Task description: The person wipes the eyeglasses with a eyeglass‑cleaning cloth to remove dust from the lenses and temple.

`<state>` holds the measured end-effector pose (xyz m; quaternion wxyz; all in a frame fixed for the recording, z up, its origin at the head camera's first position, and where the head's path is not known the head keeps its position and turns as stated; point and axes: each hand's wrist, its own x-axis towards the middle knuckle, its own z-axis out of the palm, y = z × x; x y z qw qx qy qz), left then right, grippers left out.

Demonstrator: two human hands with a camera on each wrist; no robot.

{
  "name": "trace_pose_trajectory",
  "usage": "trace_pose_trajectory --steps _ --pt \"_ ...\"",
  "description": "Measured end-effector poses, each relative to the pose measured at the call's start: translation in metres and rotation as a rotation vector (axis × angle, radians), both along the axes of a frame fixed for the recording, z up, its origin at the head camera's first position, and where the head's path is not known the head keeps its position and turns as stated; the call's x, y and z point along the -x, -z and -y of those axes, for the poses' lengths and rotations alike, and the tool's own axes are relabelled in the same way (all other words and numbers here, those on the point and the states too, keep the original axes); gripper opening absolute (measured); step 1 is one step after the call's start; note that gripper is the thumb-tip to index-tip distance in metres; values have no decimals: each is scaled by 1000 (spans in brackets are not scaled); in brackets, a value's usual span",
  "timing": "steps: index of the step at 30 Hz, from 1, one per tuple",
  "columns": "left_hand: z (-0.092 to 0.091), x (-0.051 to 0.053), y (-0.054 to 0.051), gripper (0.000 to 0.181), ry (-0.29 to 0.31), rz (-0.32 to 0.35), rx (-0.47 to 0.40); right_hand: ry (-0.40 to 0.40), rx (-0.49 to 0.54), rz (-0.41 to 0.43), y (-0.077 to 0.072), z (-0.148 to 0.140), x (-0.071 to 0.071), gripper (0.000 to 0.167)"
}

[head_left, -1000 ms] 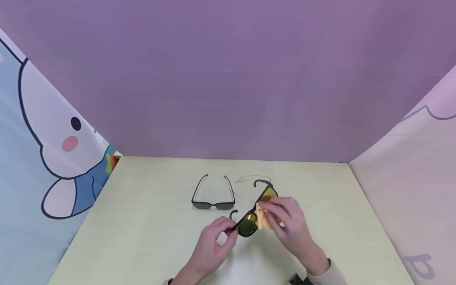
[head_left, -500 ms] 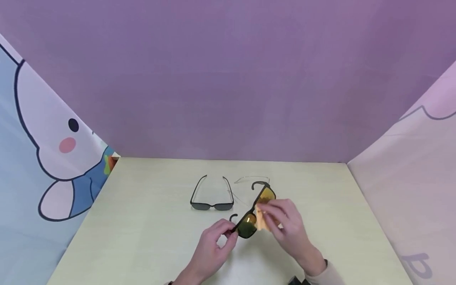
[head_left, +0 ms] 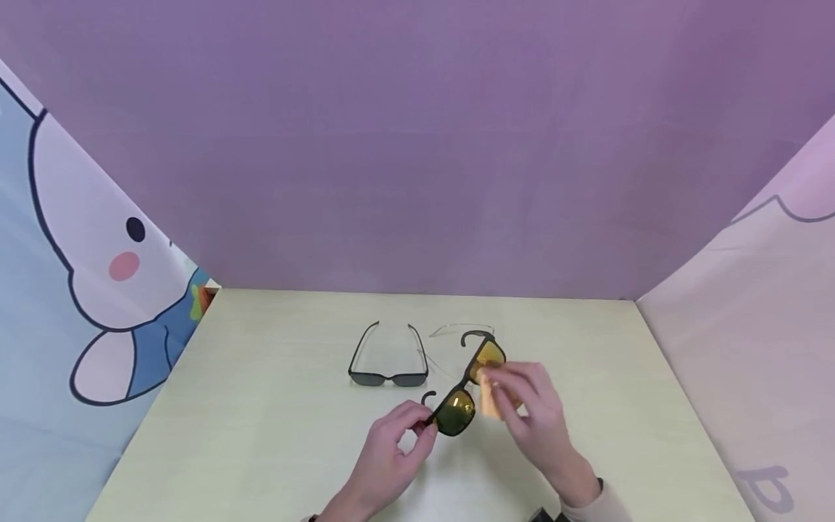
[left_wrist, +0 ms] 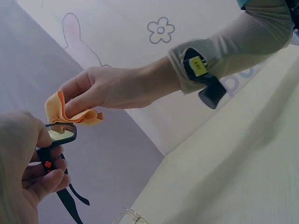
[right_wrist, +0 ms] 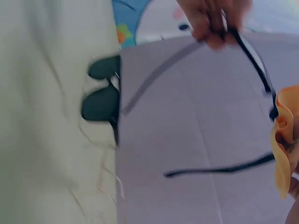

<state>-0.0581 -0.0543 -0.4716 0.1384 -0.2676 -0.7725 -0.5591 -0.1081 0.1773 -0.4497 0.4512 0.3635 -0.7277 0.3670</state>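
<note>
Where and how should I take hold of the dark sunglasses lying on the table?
Pinch the left earpiece of the dark sunglasses near its hinge, coming from the left. That looks best: both earpieces are spread open, pointing toward the table's far edge, and the wire glasses lie close by the right one.

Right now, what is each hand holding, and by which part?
The left hand grips the yellow-lensed glasses by one outer end; the right hand pinches an orange cloth by its bunched folds.
</note>
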Motion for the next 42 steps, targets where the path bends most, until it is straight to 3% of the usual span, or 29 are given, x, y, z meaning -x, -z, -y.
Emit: trace_pose_trajectory --steps 4,12,15,20,29,33,37,42 --pt "0 0 0 21 -4 -10 0 -36 -20 -39 0 4 -2 30" --pt "1 -1 -2 21 18 -29 1 148 78 140 -4 -17 6 30" --pt "2 -1 -2 21 20 -25 9 108 72 149 -2 -16 3 28" --pt "3 -1 -3 19 13 -14 19 22 45 92 3 -5 -6 31" --pt "3 2 -3 10 -10 -11 74 -5 45 84 0 -1 -13 30" --pt "2 5 -5 4 -45 -120 148 -18 50 93 1 -2 -14 30" --pt "2 11 -7 8 -131 -350 314 -34 53 76 -1 0 -16 29" --pt "3 22 -14 35 -206 -660 573 -50 74 26 -10 6 -16 29"
